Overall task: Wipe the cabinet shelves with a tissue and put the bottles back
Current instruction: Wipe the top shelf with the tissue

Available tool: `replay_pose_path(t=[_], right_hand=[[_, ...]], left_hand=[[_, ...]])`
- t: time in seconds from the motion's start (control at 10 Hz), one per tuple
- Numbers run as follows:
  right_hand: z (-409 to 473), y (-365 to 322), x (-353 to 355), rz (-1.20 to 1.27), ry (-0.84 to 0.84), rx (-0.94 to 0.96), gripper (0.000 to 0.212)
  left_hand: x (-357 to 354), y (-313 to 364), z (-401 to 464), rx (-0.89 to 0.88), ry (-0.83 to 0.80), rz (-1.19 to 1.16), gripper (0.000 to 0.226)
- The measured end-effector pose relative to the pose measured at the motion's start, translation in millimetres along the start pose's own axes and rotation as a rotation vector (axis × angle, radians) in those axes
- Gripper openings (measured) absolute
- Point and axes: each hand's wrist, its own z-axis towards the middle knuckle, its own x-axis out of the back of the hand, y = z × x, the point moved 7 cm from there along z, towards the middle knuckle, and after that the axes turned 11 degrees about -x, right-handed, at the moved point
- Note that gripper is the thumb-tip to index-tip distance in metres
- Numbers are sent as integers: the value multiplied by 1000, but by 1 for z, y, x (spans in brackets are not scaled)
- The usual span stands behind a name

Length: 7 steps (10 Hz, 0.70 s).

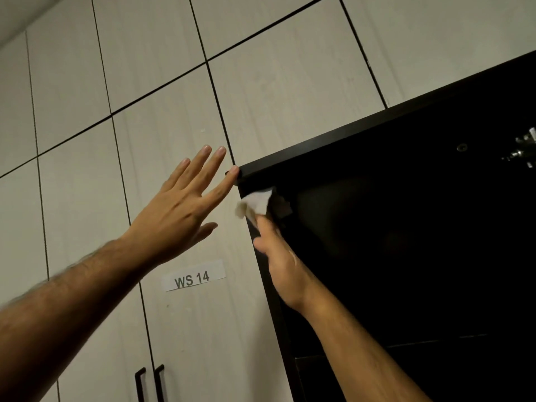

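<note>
At the cabinet's upper left corner, my right hand grips the tissue, bunched just above my fingers. My left hand is spread flat, its forefinger touching the corner.

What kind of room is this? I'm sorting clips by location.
Probably an office or workplace storage wall: tall pale cabinet doors, a printed label reading "WS 14", and an open dark cabinet being wiped with a tissue.
</note>
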Motion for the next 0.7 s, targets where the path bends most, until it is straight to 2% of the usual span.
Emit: replay_pose_path(t=[0.2, 0.3, 0.4, 0.5, 0.6, 0.7], right_hand=[[-25, 34, 9, 45, -60, -157, 50], [-10, 13, 10, 3, -56, -183, 60], [-19, 5, 2, -55, -60, -146, 45], [-58, 33, -6, -181, -104, -261, 42], [-78, 44, -3, -335, -80, -373, 88], [-50, 22, 3, -304, -25, -427, 98]], left_hand=[[1, 4, 2, 7, -15, -39, 121], [1, 5, 2, 20, -16, -56, 122], [2, 5, 0, 38, 5, -75, 123], [1, 6, 0, 40, 12, -80, 124], [0, 8, 1, 39, -7, -82, 127], [-1, 11, 2, 59, 3, -100, 130]])
